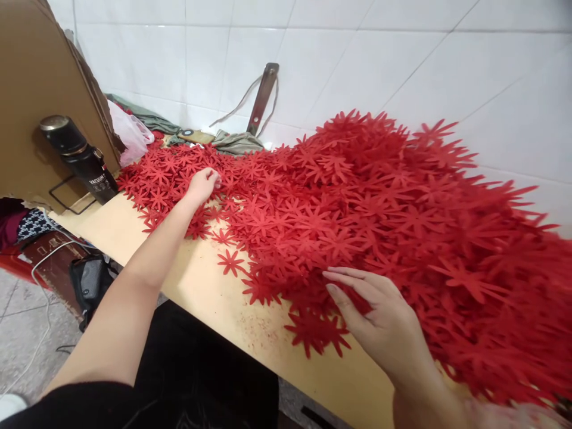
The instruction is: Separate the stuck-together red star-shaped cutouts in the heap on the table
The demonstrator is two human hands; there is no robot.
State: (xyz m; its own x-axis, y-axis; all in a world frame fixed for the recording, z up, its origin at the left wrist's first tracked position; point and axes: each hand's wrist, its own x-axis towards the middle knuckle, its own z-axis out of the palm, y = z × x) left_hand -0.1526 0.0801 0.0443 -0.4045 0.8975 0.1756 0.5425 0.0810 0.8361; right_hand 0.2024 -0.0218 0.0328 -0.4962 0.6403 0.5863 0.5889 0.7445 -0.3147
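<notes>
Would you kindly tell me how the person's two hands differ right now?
The left hand reaches far out, curled on the thin spread of red flower cutouts; the right hand stays near, fingers straight and flat against the deep heap. Both are bare and touch red cutouts on the table.

Matt red felt-like flowers [357, 202] lie on a smooth wooden table [205, 292] before glossy white tiles [357, 53].

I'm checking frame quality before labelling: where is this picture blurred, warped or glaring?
Head view: even, soft light, no harsh glare on the white tiled wall; the red flower cut-outs smear into blur at the right edge; tile lines bow from wide-lens distortion; left hand and right hand are fairly sharp.
</notes>
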